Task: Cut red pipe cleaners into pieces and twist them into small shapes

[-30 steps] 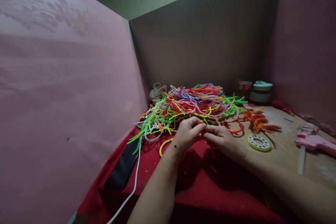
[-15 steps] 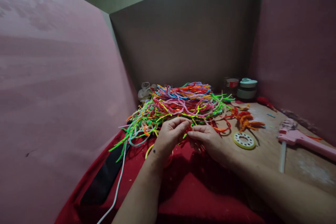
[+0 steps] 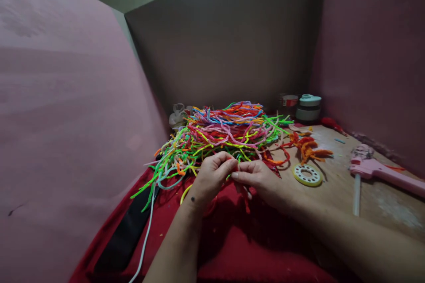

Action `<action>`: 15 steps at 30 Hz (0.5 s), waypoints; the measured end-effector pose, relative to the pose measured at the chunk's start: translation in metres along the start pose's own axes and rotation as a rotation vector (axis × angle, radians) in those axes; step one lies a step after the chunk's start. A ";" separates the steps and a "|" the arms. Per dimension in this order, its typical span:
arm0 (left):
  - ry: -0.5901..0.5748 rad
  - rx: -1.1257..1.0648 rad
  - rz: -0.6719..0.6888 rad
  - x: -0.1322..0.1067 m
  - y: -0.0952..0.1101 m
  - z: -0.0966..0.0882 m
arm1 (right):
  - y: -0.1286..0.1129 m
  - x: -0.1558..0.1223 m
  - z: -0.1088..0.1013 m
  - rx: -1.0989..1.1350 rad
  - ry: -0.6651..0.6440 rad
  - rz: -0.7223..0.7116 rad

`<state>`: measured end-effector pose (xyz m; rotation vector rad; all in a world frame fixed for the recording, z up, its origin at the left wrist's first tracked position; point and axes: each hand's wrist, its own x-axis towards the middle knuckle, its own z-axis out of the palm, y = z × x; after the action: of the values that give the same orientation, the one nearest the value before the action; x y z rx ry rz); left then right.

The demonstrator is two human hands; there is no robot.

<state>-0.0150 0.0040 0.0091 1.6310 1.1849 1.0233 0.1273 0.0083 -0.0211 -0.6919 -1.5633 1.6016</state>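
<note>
My left hand and my right hand meet above the red cloth, fingertips nearly touching. Both are closed in a pinch on a red pipe cleaner, one end of which hangs below my right hand. Most of it is hidden by the fingers. A bit of green shows close to the fingertips; I cannot tell whether it belongs to the held piece. Right behind the hands lies a big heap of pipe cleaners in many colours.
On the board at right lie orange bent pipe cleaners, a yellow-rimmed tape spool and a pink glue gun. A light-green lidded container stands behind. A black flat object and a white cable lie left.
The view has shifted slightly, moving the scene a little left. Both hands stay together in a pinch, and a red end now shows hanging below my right hand.
</note>
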 end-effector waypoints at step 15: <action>-0.228 -0.221 -0.055 0.026 0.013 -0.002 | 0.002 -0.001 -0.010 0.048 0.180 0.003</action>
<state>-0.0080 0.0269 0.0251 1.4884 0.9258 0.8738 0.1351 0.0132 -0.0240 -0.7901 -1.3896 1.5291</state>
